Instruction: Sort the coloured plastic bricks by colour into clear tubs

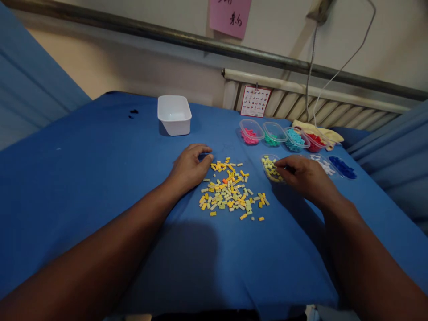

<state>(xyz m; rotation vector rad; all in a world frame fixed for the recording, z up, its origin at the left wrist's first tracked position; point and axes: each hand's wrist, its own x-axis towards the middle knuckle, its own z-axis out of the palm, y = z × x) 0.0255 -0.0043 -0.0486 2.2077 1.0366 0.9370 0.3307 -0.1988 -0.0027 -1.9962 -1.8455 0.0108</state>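
My left hand point(190, 167) rests loosely open at the bricks' point(230, 189) 9 o'clock; my right hand point(302, 176), grip unclear, touches the tub point(267, 166) at 3.

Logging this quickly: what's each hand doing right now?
Left hand: empty, resting beside loose bricks.
Right hand: fingertips at small tub; grip unclear.

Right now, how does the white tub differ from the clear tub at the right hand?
The white tub is opaque, rectangular and deep; the clear tub is see-through, rounder and shallow. The white tub stands alone at the back with nothing visible inside; the clear tub holds yellow bricks under the right hand. Both sit open on the blue cloth.
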